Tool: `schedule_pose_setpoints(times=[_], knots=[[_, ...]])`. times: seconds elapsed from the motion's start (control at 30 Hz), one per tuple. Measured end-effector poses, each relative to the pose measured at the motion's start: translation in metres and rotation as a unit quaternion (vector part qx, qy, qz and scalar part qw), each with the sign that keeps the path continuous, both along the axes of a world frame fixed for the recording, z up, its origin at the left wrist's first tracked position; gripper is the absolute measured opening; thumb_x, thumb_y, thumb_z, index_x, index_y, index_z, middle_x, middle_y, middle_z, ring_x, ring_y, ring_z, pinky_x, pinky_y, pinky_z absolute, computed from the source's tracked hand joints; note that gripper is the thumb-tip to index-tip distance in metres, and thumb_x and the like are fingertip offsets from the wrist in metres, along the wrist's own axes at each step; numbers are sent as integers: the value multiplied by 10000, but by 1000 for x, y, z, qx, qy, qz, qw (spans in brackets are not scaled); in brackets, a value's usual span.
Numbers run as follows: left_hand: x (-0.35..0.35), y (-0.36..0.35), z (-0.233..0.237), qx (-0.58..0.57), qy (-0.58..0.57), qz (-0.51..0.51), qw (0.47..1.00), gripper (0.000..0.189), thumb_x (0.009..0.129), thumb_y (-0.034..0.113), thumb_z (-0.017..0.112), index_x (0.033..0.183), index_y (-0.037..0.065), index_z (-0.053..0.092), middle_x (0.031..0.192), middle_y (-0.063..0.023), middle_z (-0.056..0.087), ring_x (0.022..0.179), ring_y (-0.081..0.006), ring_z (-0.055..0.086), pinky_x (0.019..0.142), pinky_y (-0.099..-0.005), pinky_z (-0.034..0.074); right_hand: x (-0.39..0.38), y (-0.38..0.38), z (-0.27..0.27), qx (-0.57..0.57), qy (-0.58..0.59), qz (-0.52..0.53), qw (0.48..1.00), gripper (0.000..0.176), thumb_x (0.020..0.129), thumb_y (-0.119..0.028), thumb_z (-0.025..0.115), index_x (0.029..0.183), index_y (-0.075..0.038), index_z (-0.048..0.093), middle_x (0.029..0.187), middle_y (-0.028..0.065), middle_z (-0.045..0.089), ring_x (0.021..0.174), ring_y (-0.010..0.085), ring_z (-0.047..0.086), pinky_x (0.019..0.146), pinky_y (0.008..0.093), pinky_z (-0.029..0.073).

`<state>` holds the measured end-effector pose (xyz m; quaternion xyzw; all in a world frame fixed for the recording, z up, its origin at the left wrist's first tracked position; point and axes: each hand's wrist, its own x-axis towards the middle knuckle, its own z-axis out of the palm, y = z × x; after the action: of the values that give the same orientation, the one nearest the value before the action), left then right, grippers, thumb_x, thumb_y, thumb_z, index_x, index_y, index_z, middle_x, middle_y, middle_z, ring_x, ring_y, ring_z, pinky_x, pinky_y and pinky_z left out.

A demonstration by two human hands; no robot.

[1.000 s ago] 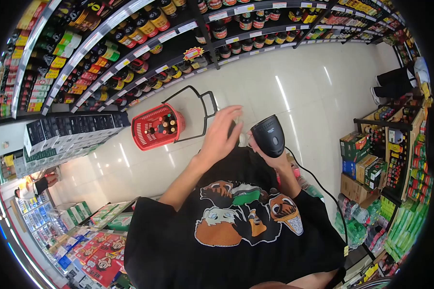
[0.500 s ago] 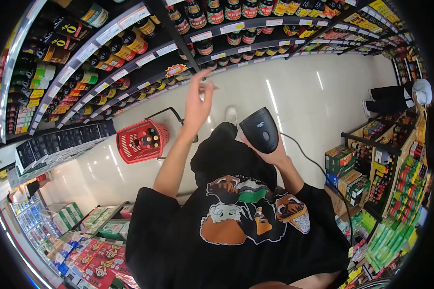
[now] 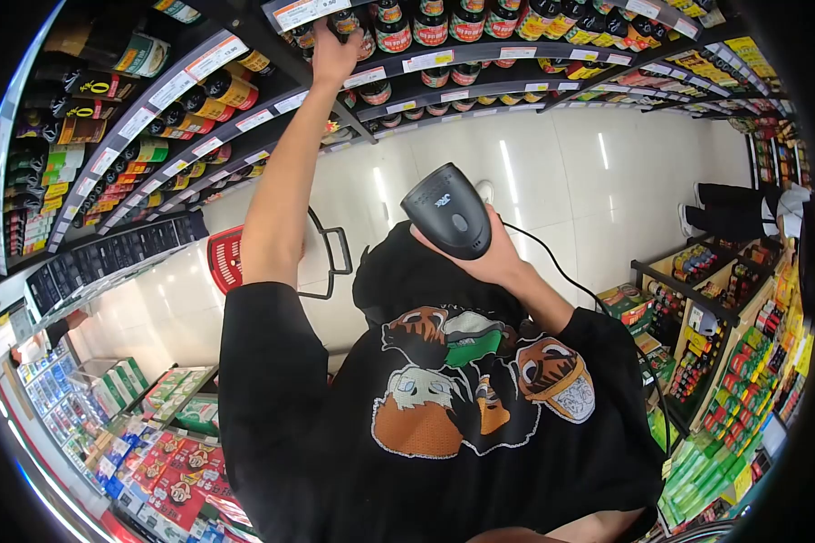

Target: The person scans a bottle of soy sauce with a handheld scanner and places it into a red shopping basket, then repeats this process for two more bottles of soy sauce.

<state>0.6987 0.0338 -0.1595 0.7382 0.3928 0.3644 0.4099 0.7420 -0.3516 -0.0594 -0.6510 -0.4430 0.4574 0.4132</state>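
Note:
My left hand point(image 3: 337, 56) is stretched out to an upper shelf, its fingers closed round a dark sauce bottle point(image 3: 343, 22) in the row. Part of that bottle is hidden by the fingers. Beside it stand more dark bottles with red and green labels point(image 3: 394, 34). In front of my body, my right hand point(image 3: 491, 260) grips a black barcode scanner point(image 3: 453, 213) from below. A black cable point(image 3: 557, 264) runs from the scanner past my right sleeve.
On the floor at left sits a red shopping basket point(image 3: 225, 261), partly behind my left forearm, its black handle point(image 3: 342, 249) raised. Shelves of bottles point(image 3: 145, 136) curve along the far side. Cartons point(image 3: 627, 308) and packed racks stand at right. A person point(image 3: 738, 206) is farther down the aisle.
My left hand has gone from above the floor up to the shelf and taken hold of a bottle. The scanner in my right hand has shifted left and slightly up.

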Motion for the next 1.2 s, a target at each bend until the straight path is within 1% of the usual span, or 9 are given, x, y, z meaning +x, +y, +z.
schedule_pose_setpoints(times=[0.1, 0.2, 0.3, 0.5, 0.63, 0.7, 1.03, 1.1, 1.2], knots=[[4, 44, -33, 69, 25, -16, 997, 559, 883, 261, 736, 1265, -55, 478, 1016, -194, 714, 746, -269, 752, 737, -353, 577, 6, 2, -6, 5, 89, -15, 996, 482, 833, -219, 835, 1199, -12, 601, 1112, 85, 706, 1008, 168, 680, 877, 308, 503], [7, 50, -6, -134, 23, -72, 988, 580, 908, 255, 739, 1302, -73, 468, 1086, -208, 678, 731, -234, 746, 681, -289, 610, 11, 0, -19, 42, 13, 29, 999, 367, 839, -178, 820, 1136, -31, 663, 1103, 67, 719, 966, 162, 699, 861, 301, 500], [12, 63, -12, -99, 82, -86, 988, 593, 901, 264, 749, 1305, -69, 469, 1112, -215, 662, 766, -233, 748, 664, -271, 613, 12, 1, -17, -8, 85, 19, 996, 322, 847, -189, 812, 1100, -39, 681, 1101, 63, 721, 996, 169, 686, 895, 313, 471], [11, 39, 10, -14, 242, -36, 970, 648, 918, 554, 624, 1312, 57, 492, 688, -70, 745, 931, -223, 739, 1049, -416, 395, 10, 5, -15, 65, 9, -7, 998, 324, 763, -125, 780, 971, 55, 608, 867, 187, 677, 768, 281, 664, 740, 368, 522], [5, 39, 9, 26, 249, -54, 967, 670, 921, 544, 624, 1293, 5, 482, 700, -83, 746, 967, -235, 731, 1010, -335, 431, 7, 1, -20, 94, -2, -25, 995, 322, 761, -120, 777, 973, 52, 605, 856, 181, 676, 756, 274, 661, 737, 365, 522], [3, 35, 9, 15, 258, -62, 964, 667, 920, 535, 630, 1267, -17, 486, 713, -97, 748, 950, -238, 735, 994, -316, 441, 7, -3, -19, 7, 33, -14, 999, 321, 847, -230, 814, 1070, -35, 689, 1023, 64, 724, 910, 182, 679, 850, 318, 479], [-17, 6, 2, 91, 181, -62, 977, 493, 918, 431, 675, 1115, -1, 544, 716, -137, 728, 791, -349, 724, 775, -442, 545, -8, -17, -21, 48, 61, -74, 994, 278, 769, -89, 767, 952, 55, 617, 842, 156, 693, 721, 221, 659, 709, 332, 522], [-23, -5, 3, 94, 178, -66, 977, 477, 916, 416, 686, 1120, 8, 545, 729, -144, 727, 777, -361, 720, 738, -447, 551, -7, -25, -21, -31, 12, -35, 999, 448, 843, -227, 827, 1162, 2, 611, 1096, 91, 700, 1010, 166, 669, 864, 295, 493], [-35, -24, 5, 149, 123, -48, 980, 415, 910, 347, 719, 1154, 45, 573, 813, -160, 726, 762, -334, 729, 700, -422, 553, -9, -25, -5, -70, 92, -87, 989, 512, 846, -224, 827, 1212, 17, 563, 1136, 99, 685, 1067, 161, 650, 908, 301, 492]])
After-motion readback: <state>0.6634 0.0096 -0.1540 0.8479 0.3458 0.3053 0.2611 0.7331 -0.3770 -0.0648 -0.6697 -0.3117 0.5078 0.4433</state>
